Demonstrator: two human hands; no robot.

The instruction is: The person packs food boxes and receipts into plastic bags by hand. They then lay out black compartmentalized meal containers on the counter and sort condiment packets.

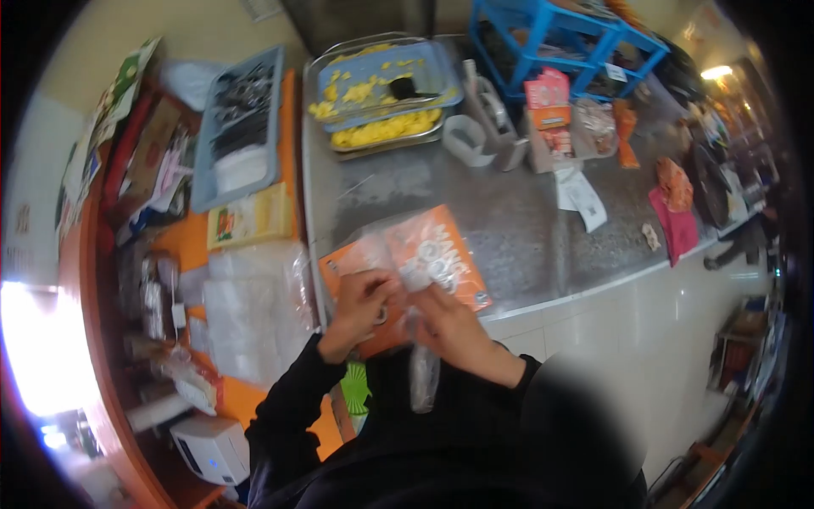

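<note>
An orange box lid or board [465,276] with white lettering lies at the near edge of the metal counter. Over it, my left hand [365,310] has its fingers bent and pressed together at clear plastic film. My right hand [449,327], close beside it, has its fingers closed on a whitish plastic piece [415,276]. Several white rings show on the orange surface beyond my right hand. A clear plastic bag or sleeve [424,377] hangs down below my right hand, against the dark clothing.
Stacked trays [386,131] with yellow pieces stand at the back. A blue rack [551,42] and an orange packet holder [551,119] are at the back right. To the left are a blue cutlery tray [246,127] and clear plastic bags [250,314].
</note>
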